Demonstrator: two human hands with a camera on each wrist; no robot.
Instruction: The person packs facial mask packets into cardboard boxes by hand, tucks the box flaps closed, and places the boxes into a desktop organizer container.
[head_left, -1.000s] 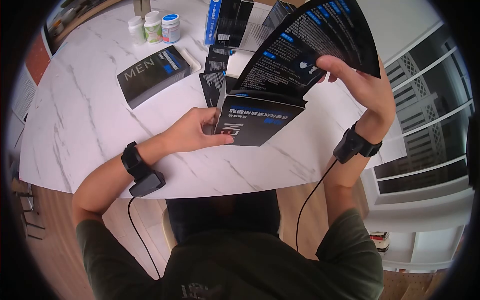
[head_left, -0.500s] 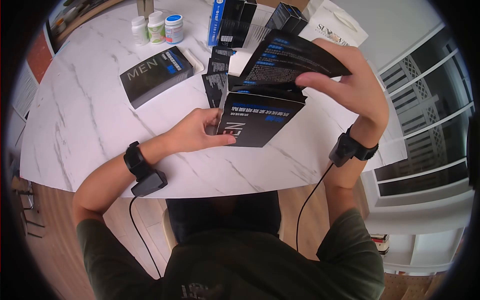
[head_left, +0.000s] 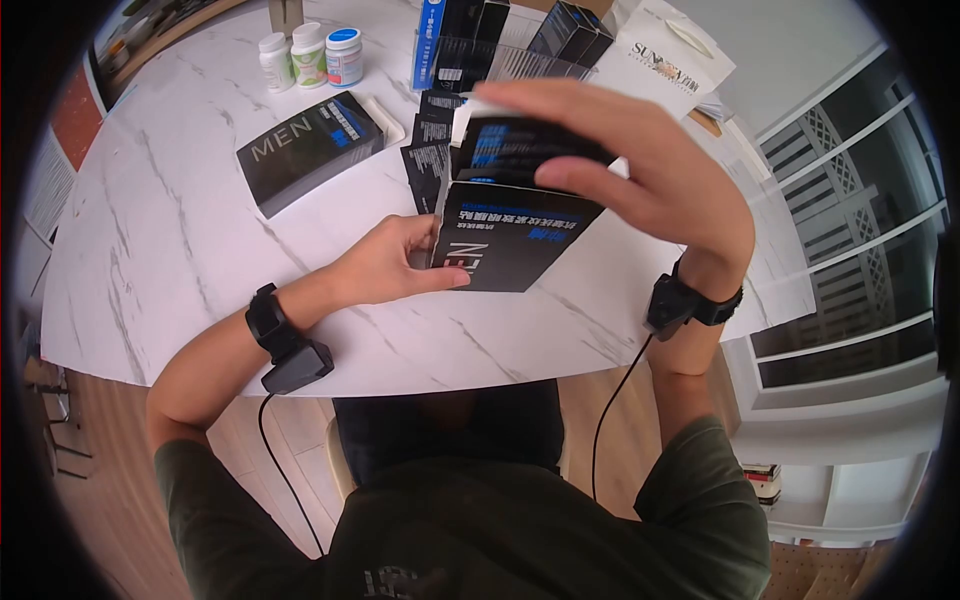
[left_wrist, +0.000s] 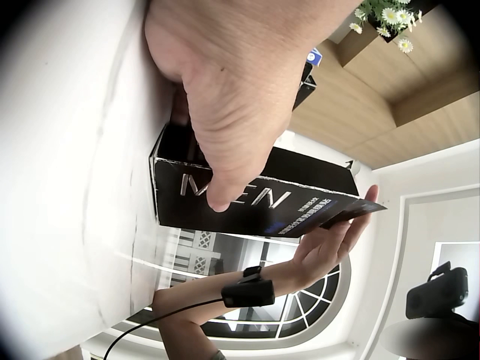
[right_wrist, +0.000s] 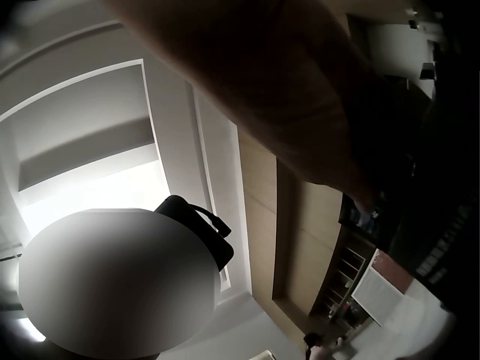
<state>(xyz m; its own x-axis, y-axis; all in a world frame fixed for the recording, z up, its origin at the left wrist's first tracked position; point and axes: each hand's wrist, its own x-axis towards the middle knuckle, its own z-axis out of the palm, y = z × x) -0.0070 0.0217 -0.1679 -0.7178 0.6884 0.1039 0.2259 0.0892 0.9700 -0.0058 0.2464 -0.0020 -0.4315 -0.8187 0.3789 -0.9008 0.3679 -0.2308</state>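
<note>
A black box lettered MEN stands tilted over the table with its top open. My left hand grips its left end, thumb across the lettered face; the left wrist view shows the same thumb on the lettering. Black printed sheets stick up out of the opening. Over them arches my right hand, fingers stretched along the far top edge and thumb near the front rim. In the left wrist view, its fingers lie behind a pointed black corner. The right wrist view is dark around the box.
A second MEN box lies left on the marble-patterned table. Black sachets lie behind the held box. Farther back stand three bottles, a clear organizer with dark boxes, and a white paper bag.
My right hand has come down and left, from holding a raised, bent printed sheet to arching over the box's top. The sheet has gone down toward the opening. The left hand keeps its hold.
</note>
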